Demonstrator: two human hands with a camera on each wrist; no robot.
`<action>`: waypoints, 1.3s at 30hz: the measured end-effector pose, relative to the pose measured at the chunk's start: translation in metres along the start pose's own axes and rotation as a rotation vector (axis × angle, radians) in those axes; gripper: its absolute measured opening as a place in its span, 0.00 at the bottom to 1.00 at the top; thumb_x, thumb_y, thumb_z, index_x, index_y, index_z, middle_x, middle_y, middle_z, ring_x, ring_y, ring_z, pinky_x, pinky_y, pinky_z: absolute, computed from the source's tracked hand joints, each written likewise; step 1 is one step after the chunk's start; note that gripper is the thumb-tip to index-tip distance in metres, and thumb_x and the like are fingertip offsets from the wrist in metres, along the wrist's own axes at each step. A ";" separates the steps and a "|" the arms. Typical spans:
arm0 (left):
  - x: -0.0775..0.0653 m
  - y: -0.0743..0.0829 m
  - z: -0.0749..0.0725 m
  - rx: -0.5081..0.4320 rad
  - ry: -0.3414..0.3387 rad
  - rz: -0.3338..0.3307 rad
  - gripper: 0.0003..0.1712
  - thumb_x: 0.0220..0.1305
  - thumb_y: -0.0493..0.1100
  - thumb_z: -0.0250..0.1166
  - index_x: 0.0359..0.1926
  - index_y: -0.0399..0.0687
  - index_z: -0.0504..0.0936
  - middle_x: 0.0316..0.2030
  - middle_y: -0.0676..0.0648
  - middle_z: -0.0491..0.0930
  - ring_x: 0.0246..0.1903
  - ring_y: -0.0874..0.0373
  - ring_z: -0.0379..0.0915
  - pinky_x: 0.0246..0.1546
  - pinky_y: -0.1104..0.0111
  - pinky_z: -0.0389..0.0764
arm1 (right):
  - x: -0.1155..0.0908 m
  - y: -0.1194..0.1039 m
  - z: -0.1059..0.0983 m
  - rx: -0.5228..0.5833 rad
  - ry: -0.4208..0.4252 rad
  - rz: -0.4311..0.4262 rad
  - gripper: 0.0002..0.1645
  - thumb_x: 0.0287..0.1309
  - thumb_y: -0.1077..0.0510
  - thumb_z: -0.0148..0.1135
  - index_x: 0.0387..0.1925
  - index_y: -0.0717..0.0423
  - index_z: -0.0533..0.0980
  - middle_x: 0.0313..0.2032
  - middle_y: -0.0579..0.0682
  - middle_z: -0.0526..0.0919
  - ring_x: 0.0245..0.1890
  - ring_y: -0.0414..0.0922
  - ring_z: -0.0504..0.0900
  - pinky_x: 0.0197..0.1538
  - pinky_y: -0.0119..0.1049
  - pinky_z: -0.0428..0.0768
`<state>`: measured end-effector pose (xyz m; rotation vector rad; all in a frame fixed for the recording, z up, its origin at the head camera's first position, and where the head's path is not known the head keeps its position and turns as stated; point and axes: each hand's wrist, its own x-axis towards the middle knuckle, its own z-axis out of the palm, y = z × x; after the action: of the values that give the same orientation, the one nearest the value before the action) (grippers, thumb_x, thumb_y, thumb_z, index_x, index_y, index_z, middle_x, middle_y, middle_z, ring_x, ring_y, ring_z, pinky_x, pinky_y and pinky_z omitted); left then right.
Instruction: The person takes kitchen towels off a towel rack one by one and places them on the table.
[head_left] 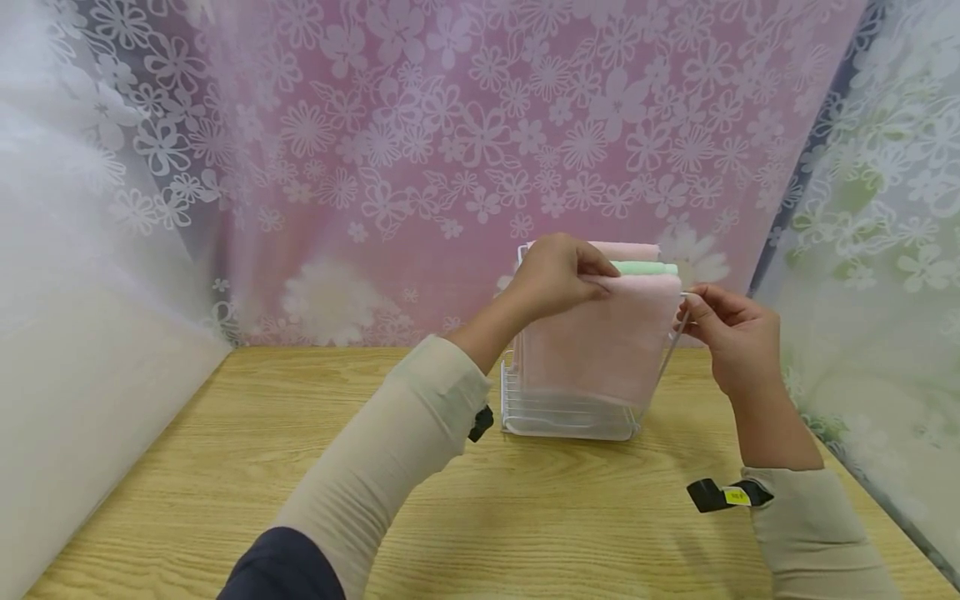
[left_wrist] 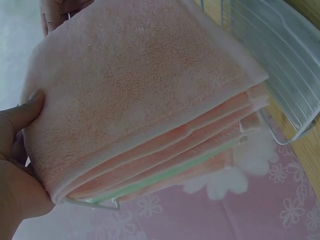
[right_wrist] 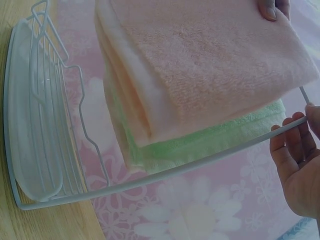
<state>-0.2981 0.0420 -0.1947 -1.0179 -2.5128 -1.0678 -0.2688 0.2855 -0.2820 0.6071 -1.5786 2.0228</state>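
Note:
A folded pink towel (head_left: 600, 350) hangs over the top of a white wire rack (right_wrist: 135, 184), its layered edges showing in the left wrist view. My left hand (head_left: 555, 279) pinches the towel's upper left edge, thumb on the front face and fingers behind. With thumb and fingertips, my right hand (head_left: 742, 342) grips the rack's top right corner, where the slanted side bar ends. Behind the front towel hang a green towel (right_wrist: 215, 142) and another pink towel (head_left: 626, 249), both mostly hidden by it.
The rack's base holds a pale tray (head_left: 573, 427) below its wires. It stands on a wood-grain table (head_left: 450, 517). A pink floral sheet (head_left: 420, 183) hangs close behind, with pale sheeting (head_left: 90, 333) at the left and a floral sheet (head_left: 885, 333) at the right.

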 end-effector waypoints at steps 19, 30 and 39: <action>-0.021 0.001 -0.010 -0.098 0.001 0.036 0.10 0.53 0.39 0.76 0.39 0.50 0.90 0.35 0.57 0.87 0.33 0.70 0.78 0.34 0.78 0.77 | -0.001 -0.001 0.004 -0.048 0.048 0.002 0.09 0.59 0.70 0.63 0.40 0.74 0.81 0.29 0.50 0.85 0.26 0.41 0.84 0.34 0.31 0.84; -0.036 -0.001 -0.018 -0.077 0.024 0.052 0.10 0.55 0.41 0.75 0.40 0.51 0.90 0.35 0.57 0.87 0.28 0.67 0.78 0.32 0.77 0.78 | -0.002 -0.002 0.003 -0.063 0.023 -0.007 0.07 0.61 0.69 0.62 0.39 0.73 0.81 0.28 0.52 0.83 0.26 0.43 0.83 0.35 0.32 0.84; -0.046 -0.002 -0.027 -0.110 0.080 0.071 0.04 0.56 0.37 0.73 0.34 0.48 0.90 0.32 0.56 0.87 0.26 0.65 0.78 0.27 0.76 0.76 | -0.002 -0.002 0.003 -0.059 0.033 0.007 0.07 0.60 0.69 0.62 0.39 0.73 0.80 0.28 0.52 0.83 0.25 0.42 0.83 0.36 0.32 0.84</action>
<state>-0.2670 -0.0014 -0.1973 -1.0628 -2.3600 -1.2127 -0.2658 0.2826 -0.2811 0.5438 -1.6178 1.9737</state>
